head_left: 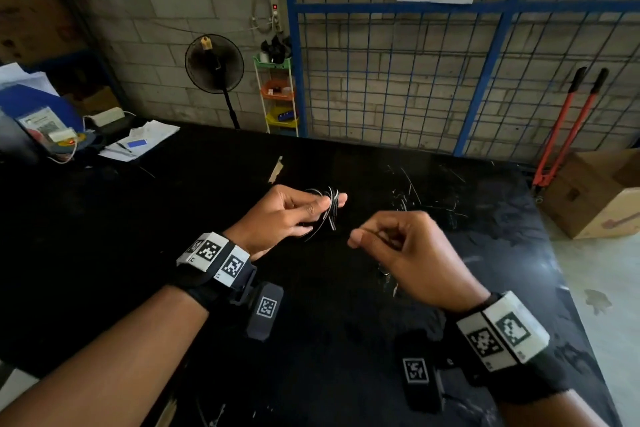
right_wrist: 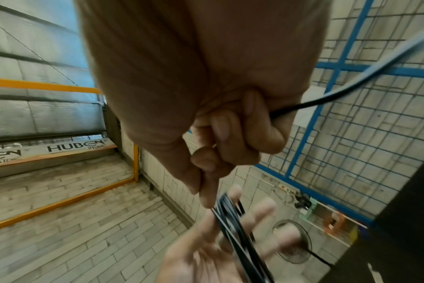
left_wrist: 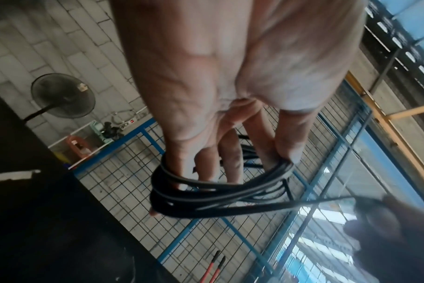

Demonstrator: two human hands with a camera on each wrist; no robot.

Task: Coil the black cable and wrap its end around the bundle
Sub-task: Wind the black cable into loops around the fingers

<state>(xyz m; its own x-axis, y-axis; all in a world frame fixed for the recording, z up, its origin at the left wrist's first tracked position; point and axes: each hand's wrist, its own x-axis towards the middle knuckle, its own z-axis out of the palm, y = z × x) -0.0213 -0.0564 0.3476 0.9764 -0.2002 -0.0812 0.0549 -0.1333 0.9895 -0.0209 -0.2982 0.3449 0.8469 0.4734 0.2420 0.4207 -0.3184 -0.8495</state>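
The black cable's coil (head_left: 330,199) is looped in several turns around the fingers of my left hand (head_left: 317,211), held above the black table (head_left: 173,218). In the left wrist view the thumb presses the coil (left_wrist: 206,195) against a finger of the left hand (left_wrist: 282,159). My right hand (head_left: 367,236) is just right of the coil, its fingers curled and pinching the cable's free strand (right_wrist: 351,88). That strand runs out from the coil (left_wrist: 315,202) to the right hand (left_wrist: 387,220). In the right wrist view the right hand (right_wrist: 213,172) is above the blurred coil (right_wrist: 232,226).
Papers and a pen (head_left: 138,142) lie at the table's far left. A strip of tape (head_left: 276,168) is stuck beyond the hands. A blue wire-mesh panel (head_left: 450,80) stands behind the table. Red bolt cutters (head_left: 568,125) and a cardboard box (head_left: 595,194) are at right.
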